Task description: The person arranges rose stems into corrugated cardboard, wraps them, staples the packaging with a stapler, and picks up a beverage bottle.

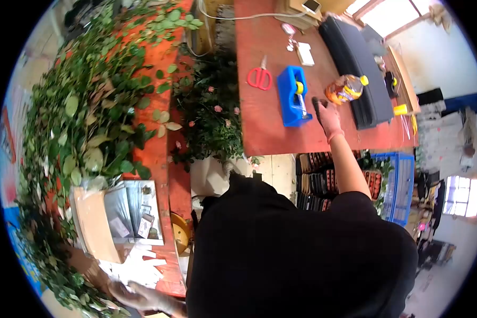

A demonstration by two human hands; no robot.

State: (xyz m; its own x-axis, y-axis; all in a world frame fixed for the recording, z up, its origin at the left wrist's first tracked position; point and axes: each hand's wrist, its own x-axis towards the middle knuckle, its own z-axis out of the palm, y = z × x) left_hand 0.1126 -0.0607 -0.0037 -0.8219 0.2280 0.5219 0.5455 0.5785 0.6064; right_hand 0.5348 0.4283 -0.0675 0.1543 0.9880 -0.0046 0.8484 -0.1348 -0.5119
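Observation:
My right hand [328,117], in a pinkish glove with dark fingertips, reaches over the red-brown table between a blue tape dispenser [289,98] and a bottle [345,89] with a yellow cap. Its fingers look stretched out, and I see nothing held in them. The dispenser carries a roll on a yellow core. At the lower left, my left hand [138,297], also gloved, has its thumb and fingers apart. White paper strips [143,265] and leafy green stems [63,286] lie close to it.
Red-handled scissors [259,78] and a long black case [350,71] rest on the right table. Cut foliage [90,106] covers much of the left orange table, near a cardboard box [95,225] and clear plastic sleeves [138,209]. Pink roses [212,116] stand between tables; a blue crate [400,185] is at right.

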